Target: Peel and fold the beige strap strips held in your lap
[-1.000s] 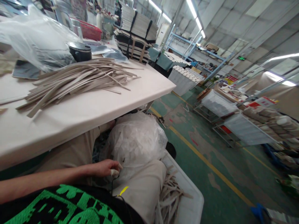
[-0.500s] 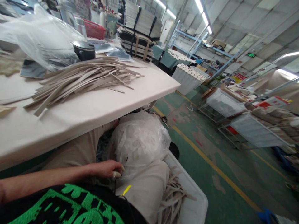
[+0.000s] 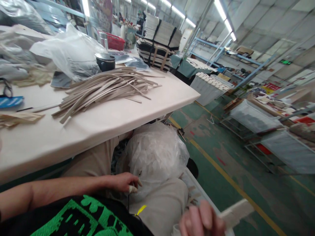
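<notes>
My left hand [image 3: 126,182] rests over my lap beside a clear plastic bag [image 3: 157,150] stuffed with pale scraps. Its fingers bend loosely, thumb apart from them, with pale covers on some tips and nothing visible between them. A thin dark cord hangs just below it. At the bottom edge my right hand [image 3: 201,220], slightly blurred, is closed around a beige strip [image 3: 237,213] that sticks out to the right. On the table lies a loose pile of long beige strips [image 3: 105,90], apart from both hands.
The pale-covered table [image 3: 118,123] has its edge above my knees. A black lidded cup [image 3: 105,62], a plastic bag [image 3: 71,52] and a dark flat phone-like item [image 3: 60,80] stand behind the pile. A white bin [image 3: 192,180] sits by my right leg; carts [image 3: 253,114] line the aisle.
My right hand has come into view at the bottom right with a beige strip in it. The view has shifted left, showing more of the table. My left hand stays by the bag.
</notes>
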Motion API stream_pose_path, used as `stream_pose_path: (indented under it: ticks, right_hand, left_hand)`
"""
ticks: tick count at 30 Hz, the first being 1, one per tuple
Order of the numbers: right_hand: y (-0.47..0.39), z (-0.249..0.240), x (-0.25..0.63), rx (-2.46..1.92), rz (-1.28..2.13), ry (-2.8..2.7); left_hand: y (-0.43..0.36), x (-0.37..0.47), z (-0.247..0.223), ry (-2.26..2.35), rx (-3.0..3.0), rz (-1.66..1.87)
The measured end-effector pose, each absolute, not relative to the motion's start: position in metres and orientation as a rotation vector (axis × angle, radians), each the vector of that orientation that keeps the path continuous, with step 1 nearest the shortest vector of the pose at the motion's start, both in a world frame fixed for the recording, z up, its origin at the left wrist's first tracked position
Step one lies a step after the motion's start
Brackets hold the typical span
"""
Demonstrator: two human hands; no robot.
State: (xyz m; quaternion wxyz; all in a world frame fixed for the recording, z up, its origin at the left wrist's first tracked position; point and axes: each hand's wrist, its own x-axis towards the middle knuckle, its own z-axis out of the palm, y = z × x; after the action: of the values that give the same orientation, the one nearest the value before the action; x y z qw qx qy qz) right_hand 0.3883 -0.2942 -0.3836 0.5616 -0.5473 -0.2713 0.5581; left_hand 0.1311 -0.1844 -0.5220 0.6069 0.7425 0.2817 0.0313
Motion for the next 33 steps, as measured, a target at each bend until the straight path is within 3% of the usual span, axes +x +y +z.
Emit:
stream_pose_path:
  ticks: [3,6,12,33]
  right_hand:
    - [-0.236,-0.396,0.331,-1.078,1.486,-0.637]
    - [-0.197,-0.445,0.295,-1.139,1.560,-0.550]
    - [-0.198,-0.525,0.292,-1.296,1.654,-0.396]
    - [-0.200,-0.542,0.286,-1.530,1.588,-0.769]
  left_hand:
    - [-0.180,0.133,-0.524,0.664,1.665,0.180]
    - [-0.175,0.136,-0.527,0.706,1.497,0.322]
    - [-0.163,0.142,-0.519,0.961,1.052,0.538]
    - [-0.163,0.145,-0.533,0.935,1.044,0.512]
